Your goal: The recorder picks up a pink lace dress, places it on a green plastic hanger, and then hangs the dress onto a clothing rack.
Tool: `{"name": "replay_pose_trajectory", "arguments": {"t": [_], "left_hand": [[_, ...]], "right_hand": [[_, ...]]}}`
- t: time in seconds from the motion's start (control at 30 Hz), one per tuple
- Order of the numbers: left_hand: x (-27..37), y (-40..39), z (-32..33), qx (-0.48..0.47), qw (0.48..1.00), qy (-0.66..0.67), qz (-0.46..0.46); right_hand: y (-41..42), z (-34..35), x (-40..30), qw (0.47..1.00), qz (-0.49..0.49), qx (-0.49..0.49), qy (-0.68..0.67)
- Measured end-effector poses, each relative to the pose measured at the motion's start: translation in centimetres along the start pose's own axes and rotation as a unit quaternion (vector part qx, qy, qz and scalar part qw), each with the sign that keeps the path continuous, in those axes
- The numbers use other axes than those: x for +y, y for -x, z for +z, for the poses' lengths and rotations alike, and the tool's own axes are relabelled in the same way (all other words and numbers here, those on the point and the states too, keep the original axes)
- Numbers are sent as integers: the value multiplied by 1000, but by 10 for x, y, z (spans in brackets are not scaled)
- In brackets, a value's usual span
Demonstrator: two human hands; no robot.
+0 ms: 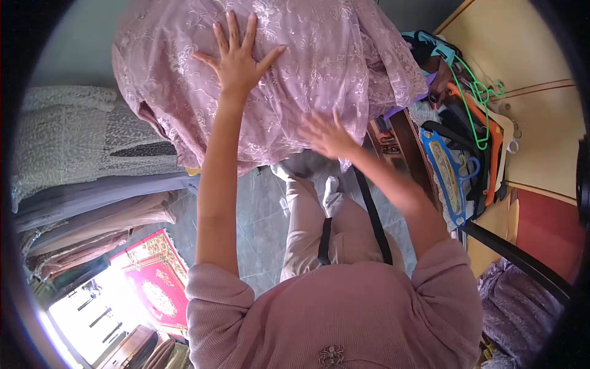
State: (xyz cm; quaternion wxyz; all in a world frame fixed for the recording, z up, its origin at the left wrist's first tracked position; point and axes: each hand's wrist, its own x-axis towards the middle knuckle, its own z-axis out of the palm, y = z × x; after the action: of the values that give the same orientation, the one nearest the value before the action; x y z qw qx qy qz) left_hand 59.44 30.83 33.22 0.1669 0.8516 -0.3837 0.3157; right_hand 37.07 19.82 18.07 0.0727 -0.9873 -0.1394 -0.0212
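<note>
A mauve-pink garment of embroidered lace fabric [318,69] spreads out before me at the top of the view, with its lower edge towards me. My left hand [237,62] lies flat on it, fingers spread wide and palm down. Nearer to me, my right hand [329,133] is over the lower part of the cloth, blurred, with its fingers apart. Whether the right hand touches the fabric I cannot tell. Neither hand grips anything. The surface beneath the garment is hidden.
Several plastic hangers, among them a green hanger [479,101], a blue hanger [449,175] and an orange hanger [495,152], lie at the right by a cream cabinet [521,55]. Hanging garments [92,189] line the left. Below them lies a red patterned rug [159,281] on grey floor tiles [258,230].
</note>
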Motion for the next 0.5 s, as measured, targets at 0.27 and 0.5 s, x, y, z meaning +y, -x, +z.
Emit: {"name": "replay_pose_trajectory", "arguments": {"t": [0.27,0.5], "left_hand": [[-3,2,15,-7,1000,-29,6],[-8,2,28,17,999,-34,16]], "right_hand": [[49,12,-1,993,-106,-55,-13],[-21,-59,72,965,69,249,52]]}}
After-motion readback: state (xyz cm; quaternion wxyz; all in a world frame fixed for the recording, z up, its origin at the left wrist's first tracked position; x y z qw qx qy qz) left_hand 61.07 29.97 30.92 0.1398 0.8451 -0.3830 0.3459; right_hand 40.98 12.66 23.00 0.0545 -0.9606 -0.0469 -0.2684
